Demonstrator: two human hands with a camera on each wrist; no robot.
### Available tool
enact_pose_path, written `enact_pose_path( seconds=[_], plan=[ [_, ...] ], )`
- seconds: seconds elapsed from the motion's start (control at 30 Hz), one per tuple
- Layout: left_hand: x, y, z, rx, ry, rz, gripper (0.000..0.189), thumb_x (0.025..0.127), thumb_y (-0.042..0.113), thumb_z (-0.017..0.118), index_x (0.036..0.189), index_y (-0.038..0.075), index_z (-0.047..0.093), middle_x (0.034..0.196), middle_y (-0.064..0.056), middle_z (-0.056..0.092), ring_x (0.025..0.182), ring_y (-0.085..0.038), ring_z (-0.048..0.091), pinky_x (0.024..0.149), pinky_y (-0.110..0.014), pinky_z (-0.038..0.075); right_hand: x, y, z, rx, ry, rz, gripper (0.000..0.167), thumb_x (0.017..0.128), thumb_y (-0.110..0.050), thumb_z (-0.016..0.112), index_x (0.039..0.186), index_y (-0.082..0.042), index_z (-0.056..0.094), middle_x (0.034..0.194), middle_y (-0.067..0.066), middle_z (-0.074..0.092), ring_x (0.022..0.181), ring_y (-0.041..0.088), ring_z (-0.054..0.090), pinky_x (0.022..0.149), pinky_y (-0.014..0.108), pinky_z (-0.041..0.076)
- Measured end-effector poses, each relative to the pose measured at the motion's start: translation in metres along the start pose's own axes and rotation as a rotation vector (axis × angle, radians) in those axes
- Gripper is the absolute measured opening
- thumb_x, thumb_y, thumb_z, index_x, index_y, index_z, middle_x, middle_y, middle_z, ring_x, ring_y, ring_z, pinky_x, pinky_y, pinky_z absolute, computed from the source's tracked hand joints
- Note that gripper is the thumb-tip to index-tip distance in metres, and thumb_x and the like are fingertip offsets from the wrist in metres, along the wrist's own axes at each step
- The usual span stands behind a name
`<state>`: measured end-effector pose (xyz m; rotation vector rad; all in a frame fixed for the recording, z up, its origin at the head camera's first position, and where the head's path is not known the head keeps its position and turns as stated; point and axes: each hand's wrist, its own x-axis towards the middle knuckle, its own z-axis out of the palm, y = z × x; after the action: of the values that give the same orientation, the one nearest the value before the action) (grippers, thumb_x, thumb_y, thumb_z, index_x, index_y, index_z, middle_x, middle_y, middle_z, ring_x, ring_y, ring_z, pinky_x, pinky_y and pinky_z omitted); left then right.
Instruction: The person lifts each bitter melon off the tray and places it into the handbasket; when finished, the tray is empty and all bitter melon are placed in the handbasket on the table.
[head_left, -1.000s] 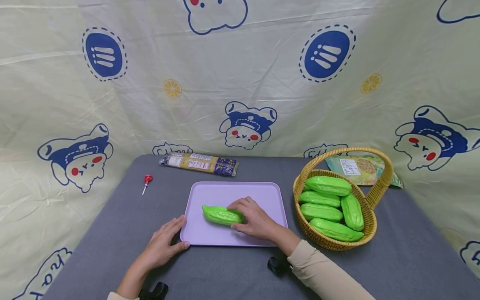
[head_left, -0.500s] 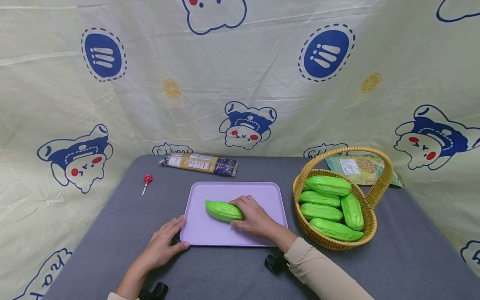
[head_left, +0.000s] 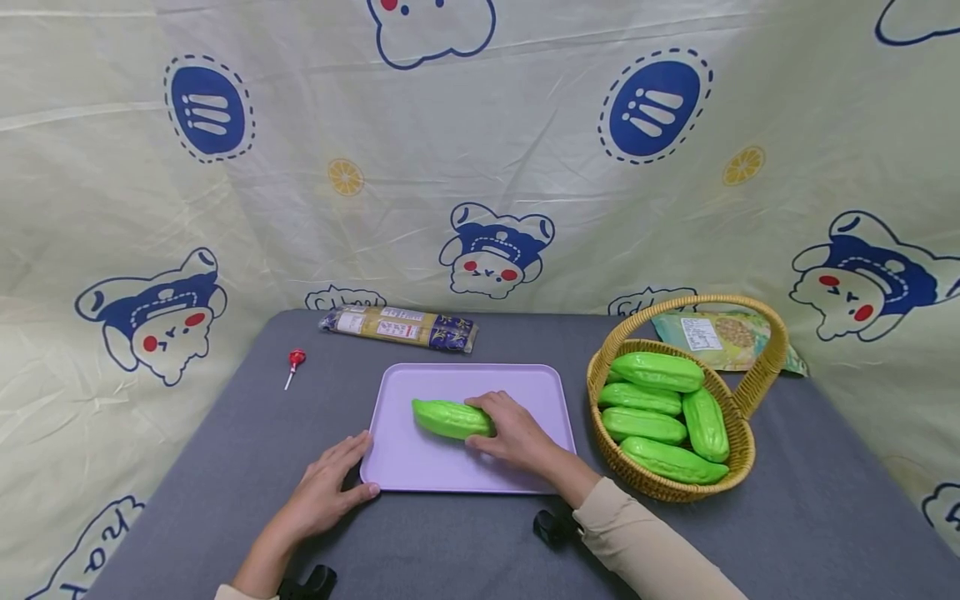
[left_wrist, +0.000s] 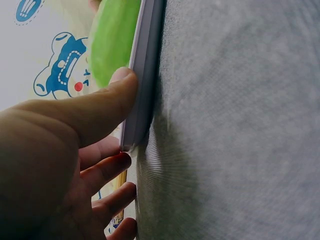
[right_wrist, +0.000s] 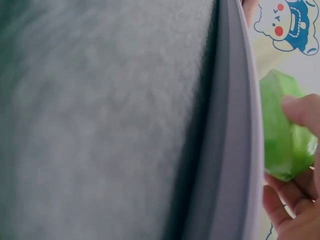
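On the purple tray point(head_left: 465, 475) lies a pale green, ridged bitter melon point(head_left: 446, 418). My right hand point(head_left: 513, 433) grips its right end, with the thumb on the near side and the fingers on the far side; the right wrist view also shows the thumb against the bitter melon point(right_wrist: 280, 130). At the tray's near left corner is my left hand point(head_left: 326, 487). Its thumb touches the front rim and its fingertips meet the left rim, spread and fairly relaxed. In the left wrist view the thumb lies along the tray's edge point(left_wrist: 142, 75).
Right of the tray stands a wicker basket point(head_left: 660, 492) with a tall handle, holding several more bitter melons point(head_left: 652, 425). Behind it lies a green bag point(head_left: 731, 337). A long pasta-like packet point(head_left: 397, 327) is behind the tray, and a red lollipop point(head_left: 297, 358) lies at the left.
The bitter melon has shifted slightly right and away on the tray and turned a little. My right hand has moved slightly right with it. My left hand has stayed put.
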<state>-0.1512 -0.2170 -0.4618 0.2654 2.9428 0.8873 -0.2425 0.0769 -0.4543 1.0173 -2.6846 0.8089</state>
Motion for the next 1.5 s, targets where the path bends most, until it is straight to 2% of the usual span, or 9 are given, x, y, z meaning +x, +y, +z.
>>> enact_pose_path(
  seconds=[0.2, 0.37, 0.5, 0.63, 0.8, 0.9, 1.1, 1.3, 1.5],
  plan=[
    [0.000, 0.000, 0.000, -0.003, 0.001, -0.001, 0.070, 0.084, 0.035, 0.069, 0.143, 0.009, 0.041, 0.150, -0.012, 0.039, 0.139, -0.040, 0.030, 0.103, -0.068, 0.023, -0.006, -0.002, -0.009, 0.031, 0.019, -0.013, 0.052, 0.079, -0.026, 0.075, 0.125, -0.008, 0.058, 0.110, 0.004, 0.065, 0.096, 0.014, 0.056, 0.082, 0.031, 0.048],
    [-0.001, 0.000, 0.000, -0.001, 0.007, 0.005, 0.070, 0.084, 0.035, 0.069, 0.142, 0.008, 0.042, 0.149, -0.013, 0.040, 0.139, -0.040, 0.031, 0.103, -0.067, 0.024, -0.016, -0.001, -0.019, 0.049, 0.082, -0.092, 0.051, 0.078, -0.026, 0.075, 0.124, -0.007, 0.059, 0.107, 0.003, 0.065, 0.093, 0.013, 0.055, 0.079, 0.029, 0.048],
    [-0.001, 0.000, 0.000, -0.002, 0.005, 0.004, 0.070, 0.084, 0.035, 0.068, 0.142, 0.008, 0.042, 0.149, -0.013, 0.040, 0.139, -0.040, 0.031, 0.103, -0.067, 0.024, -0.025, 0.002, -0.028, 0.056, 0.155, -0.179, 0.050, 0.077, -0.022, 0.075, 0.122, -0.006, 0.059, 0.112, 0.005, 0.064, 0.100, 0.017, 0.058, 0.084, 0.034, 0.050],
    [-0.001, 0.000, 0.000, -0.003, 0.001, 0.005, 0.069, 0.084, 0.035, 0.068, 0.143, 0.009, 0.042, 0.149, -0.013, 0.040, 0.139, -0.040, 0.030, 0.103, -0.068, 0.024, -0.036, 0.005, -0.040, 0.065, 0.194, -0.215, 0.050, 0.078, -0.019, 0.075, 0.124, -0.006, 0.059, 0.116, 0.006, 0.061, 0.102, 0.018, 0.059, 0.084, 0.034, 0.051],
    [-0.001, 0.000, -0.001, -0.005, -0.002, 0.010, 0.069, 0.084, 0.034, 0.068, 0.143, 0.009, 0.041, 0.149, -0.013, 0.039, 0.139, -0.040, 0.030, 0.102, -0.068, 0.023, -0.052, 0.010, -0.058, 0.056, 0.215, -0.212, 0.051, 0.078, -0.018, 0.076, 0.125, -0.009, 0.059, 0.116, 0.004, 0.062, 0.099, 0.014, 0.061, 0.079, 0.031, 0.051],
    [-0.001, 0.000, -0.001, -0.006, -0.002, 0.011, 0.069, 0.084, 0.034, 0.068, 0.143, 0.009, 0.041, 0.149, -0.013, 0.040, 0.139, -0.040, 0.030, 0.102, -0.069, 0.023, -0.063, 0.014, -0.071, 0.065, 0.215, -0.202, 0.053, 0.077, -0.017, 0.077, 0.126, -0.011, 0.058, 0.116, 0.003, 0.064, 0.102, 0.012, 0.061, 0.080, 0.031, 0.051],
    [-0.001, 0.000, 0.000, -0.005, 0.002, 0.012, 0.069, 0.084, 0.034, 0.068, 0.143, 0.008, 0.042, 0.149, -0.013, 0.040, 0.139, -0.040, 0.030, 0.102, -0.069, 0.023, -0.085, 0.023, -0.097, 0.076, 0.228, -0.172, 0.052, 0.077, -0.010, 0.077, 0.125, -0.013, 0.058, 0.116, 0.001, 0.064, 0.103, 0.005, 0.058, 0.083, 0.018, 0.045],
    [-0.001, 0.001, -0.001, -0.006, -0.002, 0.002, 0.069, 0.084, 0.034, 0.068, 0.143, 0.009, 0.041, 0.149, -0.013, 0.039, 0.140, -0.040, 0.030, 0.103, -0.068, 0.023, -0.104, 0.035, -0.123, 0.068, 0.239, -0.147, 0.054, 0.073, -0.004, 0.078, 0.124, -0.013, 0.060, 0.114, 0.000, 0.064, 0.103, 0.002, 0.055, 0.085, 0.015, 0.041],
    [-0.001, 0.001, -0.001, -0.008, -0.001, 0.002, 0.069, 0.084, 0.033, 0.068, 0.143, 0.008, 0.041, 0.149, -0.013, 0.040, 0.139, -0.040, 0.030, 0.103, -0.068, 0.023, -0.119, 0.050, -0.145, 0.028, 0.245, -0.124, 0.055, 0.072, 0.003, 0.076, 0.123, -0.010, 0.060, 0.114, 0.002, 0.064, 0.101, -0.005, 0.051, 0.078, 0.013, 0.042]
  ],
)
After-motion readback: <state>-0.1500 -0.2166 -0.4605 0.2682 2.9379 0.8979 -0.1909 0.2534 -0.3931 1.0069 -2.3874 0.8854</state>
